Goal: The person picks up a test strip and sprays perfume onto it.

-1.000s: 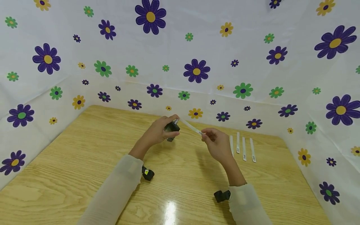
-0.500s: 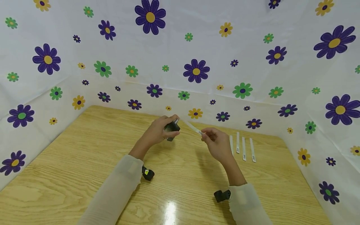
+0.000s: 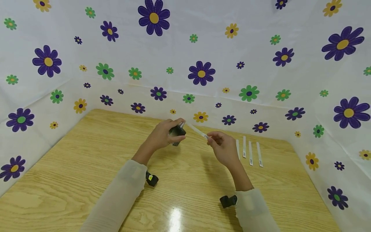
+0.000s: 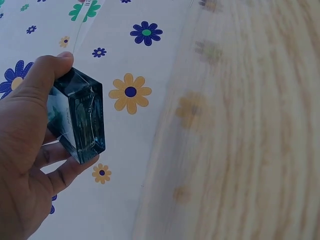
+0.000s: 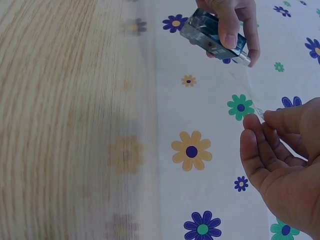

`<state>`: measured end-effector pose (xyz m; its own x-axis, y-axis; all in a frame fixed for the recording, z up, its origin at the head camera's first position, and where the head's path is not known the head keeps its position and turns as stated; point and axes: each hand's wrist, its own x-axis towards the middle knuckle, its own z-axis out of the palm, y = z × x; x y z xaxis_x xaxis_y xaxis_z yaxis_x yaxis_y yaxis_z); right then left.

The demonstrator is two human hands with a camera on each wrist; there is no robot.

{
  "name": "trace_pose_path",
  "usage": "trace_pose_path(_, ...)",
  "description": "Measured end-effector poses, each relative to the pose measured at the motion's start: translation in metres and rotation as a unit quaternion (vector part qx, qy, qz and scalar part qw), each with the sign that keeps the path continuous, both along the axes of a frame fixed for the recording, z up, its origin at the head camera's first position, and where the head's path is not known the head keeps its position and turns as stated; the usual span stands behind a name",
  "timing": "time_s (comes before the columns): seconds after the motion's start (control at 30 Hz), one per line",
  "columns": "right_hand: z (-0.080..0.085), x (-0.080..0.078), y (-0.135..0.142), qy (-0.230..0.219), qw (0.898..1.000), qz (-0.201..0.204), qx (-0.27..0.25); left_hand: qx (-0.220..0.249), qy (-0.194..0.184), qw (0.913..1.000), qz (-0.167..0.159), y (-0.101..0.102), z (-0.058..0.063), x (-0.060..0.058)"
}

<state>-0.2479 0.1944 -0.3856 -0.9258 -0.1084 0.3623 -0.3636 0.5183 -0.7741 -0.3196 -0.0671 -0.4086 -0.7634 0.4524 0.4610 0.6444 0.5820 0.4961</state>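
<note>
My left hand grips a dark, blue-green glass perfume bottle above the far part of the table. Its index finger lies on the silver sprayer at the top, and the bottle is tilted toward the right. Between my right thumb and fingers is the printed end of a white paper test strip; the right hand pinches it there. The strip's free end points at the sprayer, close to it. The left wrist view shows the bottle's thick glass base. From the right wrist, the strip looks thin and nearly edge-on.
Several more white paper strips lie side by side on the wooden table, right of my right hand. A white flowered cloth stands behind the table and along both sides. A black wrist camera sits below each hand.
</note>
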Motion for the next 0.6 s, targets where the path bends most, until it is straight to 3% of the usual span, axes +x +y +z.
trace_pose_path(0.6, 0.0010, -0.0004, 0.0009, -0.004, 1.000, 0.005, -0.004, 0.001, -0.009, 0.9999, -0.005, -0.0007, -0.0023, -0.0008)
